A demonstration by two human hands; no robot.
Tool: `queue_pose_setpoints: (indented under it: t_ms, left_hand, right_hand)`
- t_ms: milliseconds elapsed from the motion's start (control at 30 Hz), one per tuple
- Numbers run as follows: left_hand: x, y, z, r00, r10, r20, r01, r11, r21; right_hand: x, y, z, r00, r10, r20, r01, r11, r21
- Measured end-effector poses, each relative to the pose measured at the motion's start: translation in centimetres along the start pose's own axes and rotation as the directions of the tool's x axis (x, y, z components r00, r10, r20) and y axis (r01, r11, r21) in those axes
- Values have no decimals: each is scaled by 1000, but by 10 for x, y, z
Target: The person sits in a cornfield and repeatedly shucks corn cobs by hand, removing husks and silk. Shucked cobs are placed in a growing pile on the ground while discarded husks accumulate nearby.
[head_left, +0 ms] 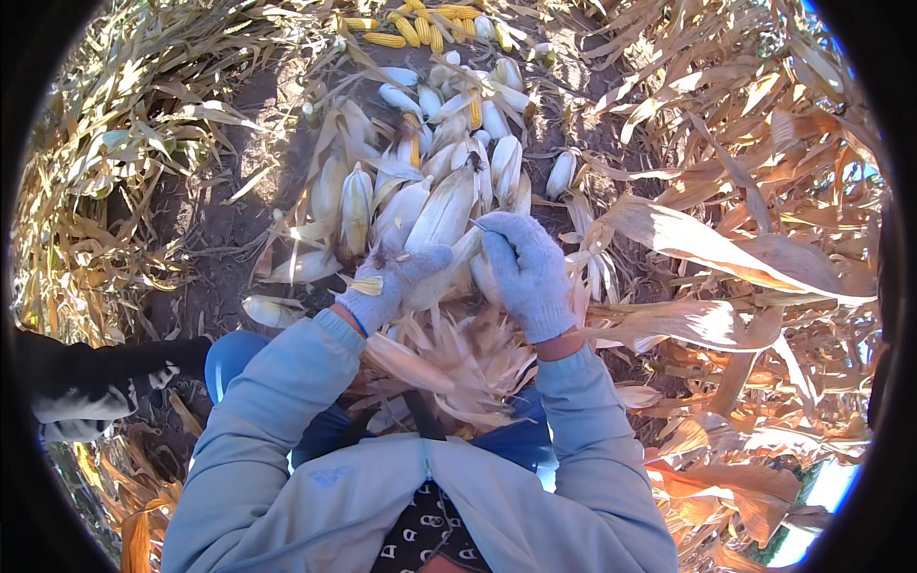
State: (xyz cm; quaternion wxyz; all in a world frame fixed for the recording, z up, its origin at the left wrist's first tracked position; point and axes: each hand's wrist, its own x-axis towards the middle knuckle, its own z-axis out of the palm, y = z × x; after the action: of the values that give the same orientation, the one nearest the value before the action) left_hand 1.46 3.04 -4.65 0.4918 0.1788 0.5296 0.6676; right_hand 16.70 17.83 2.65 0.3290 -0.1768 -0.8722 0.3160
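While unhusked cobs [435, 143] crowd ahead, both hands' fingers [420, 263] clamp one husked-over corn ear [444, 215].

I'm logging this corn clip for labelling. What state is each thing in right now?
Left hand: gloved, closed on the husked ear.
Right hand: gloved, gripping the same ear's husk.
Ear in hands: still wrapped in pale husk.
Pile of ears: mostly unhusked, lying on the soil.
Yellow cobs: stripped bare, heaped at the far end.
Loose husks: torn off, piled in the lap.

Knitted cloth gloves [523, 272]; dry, papery, matt corn husks [441, 212].
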Motion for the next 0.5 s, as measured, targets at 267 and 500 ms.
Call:
queue_pose_setpoints:
  t_ms: [267, 500]
  left_hand:
    - [6, 0, 0, 999, 51, 9, -51, 994, 97]
    - [-3, 22, 0, 969, -118, 217, 104, 992, 73]
  right_hand:
    - [-8, 3, -5, 969, 64, 237, 2, 963, -269]
    - [-8, 27, -9, 970, 43, 238, -21, 996, -91]
